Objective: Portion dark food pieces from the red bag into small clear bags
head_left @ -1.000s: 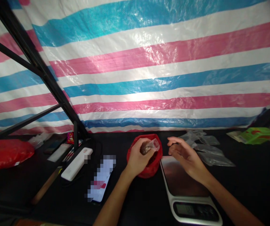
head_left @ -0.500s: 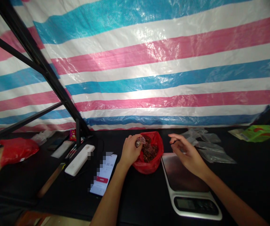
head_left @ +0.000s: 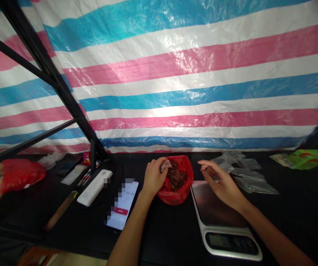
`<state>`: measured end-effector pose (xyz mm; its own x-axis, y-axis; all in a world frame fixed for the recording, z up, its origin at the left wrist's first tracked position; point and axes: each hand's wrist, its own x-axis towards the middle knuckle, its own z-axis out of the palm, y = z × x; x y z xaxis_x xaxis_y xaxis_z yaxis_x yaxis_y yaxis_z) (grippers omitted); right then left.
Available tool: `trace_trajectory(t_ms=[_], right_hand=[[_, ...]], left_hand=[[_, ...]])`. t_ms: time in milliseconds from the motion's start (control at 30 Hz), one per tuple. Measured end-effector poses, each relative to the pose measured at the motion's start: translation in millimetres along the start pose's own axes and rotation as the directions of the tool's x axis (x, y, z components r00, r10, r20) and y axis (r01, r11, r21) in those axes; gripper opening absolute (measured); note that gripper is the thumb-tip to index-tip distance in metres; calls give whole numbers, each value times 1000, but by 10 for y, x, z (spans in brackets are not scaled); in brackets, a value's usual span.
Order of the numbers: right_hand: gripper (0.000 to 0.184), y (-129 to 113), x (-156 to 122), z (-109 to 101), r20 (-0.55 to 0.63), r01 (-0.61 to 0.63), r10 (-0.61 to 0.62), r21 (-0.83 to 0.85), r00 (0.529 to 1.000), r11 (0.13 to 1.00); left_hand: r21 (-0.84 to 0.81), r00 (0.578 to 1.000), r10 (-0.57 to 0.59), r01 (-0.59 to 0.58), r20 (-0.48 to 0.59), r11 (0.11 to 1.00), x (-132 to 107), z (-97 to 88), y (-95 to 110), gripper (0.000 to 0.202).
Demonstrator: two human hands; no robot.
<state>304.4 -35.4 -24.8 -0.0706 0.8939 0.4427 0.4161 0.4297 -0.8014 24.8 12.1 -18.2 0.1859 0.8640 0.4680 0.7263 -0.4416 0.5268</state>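
My left hand (head_left: 153,177) is shut on a small clear plastic bag (head_left: 165,166) at the rim of a red plastic bag (head_left: 175,198). The red bag lies open on the black table, with dark brown pieces (head_left: 176,176) inside. My right hand (head_left: 221,184) hangs in the air with curved, parted fingers and holds nothing. It is just above the far corner of a digital kitchen scale (head_left: 219,218) and close to a pile of clear resealable bags (head_left: 251,181).
A co-worker's hands and a red bag (head_left: 21,176) are at the far left. A white power bank (head_left: 94,187), a phone (head_left: 122,205) and a wooden-handled tool (head_left: 60,210) lie left of centre. A green packet (head_left: 306,159) sits far right, before a striped tarpaulin (head_left: 175,85).
My left hand has moved left off the red bag, uncovering the brown pieces, and the small bag now looks smaller in its grip. The co-worker's red bag has shifted slightly.
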Motion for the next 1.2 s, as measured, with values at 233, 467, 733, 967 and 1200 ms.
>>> trace_trajectory(t_ms=[233,467,733,967,1200], right_hand=[[32,-45,-15,-12,89,136,-129,-79,988,988],[45,-142,-71,28,189,216,-198,-76,962,973],[16,-328,-63,48,153,189,-195,49,969,981],[20,-369,-68,76,196,101,-114,74,974,992],[19,-343,-71,10,178,-21,-8,163,984,986]], left_hand=[[-137,995,5,-18,-95,990,-34,0,60,37],[-380,978,210,-200,-17,903,-262,152,450,44],[-513,953,298,-231,51,827,-383,223,723,47],[-534,980,166,-85,106,841,-401,374,759,38],[-640,997,-3,50,73,767,-400,393,762,46]])
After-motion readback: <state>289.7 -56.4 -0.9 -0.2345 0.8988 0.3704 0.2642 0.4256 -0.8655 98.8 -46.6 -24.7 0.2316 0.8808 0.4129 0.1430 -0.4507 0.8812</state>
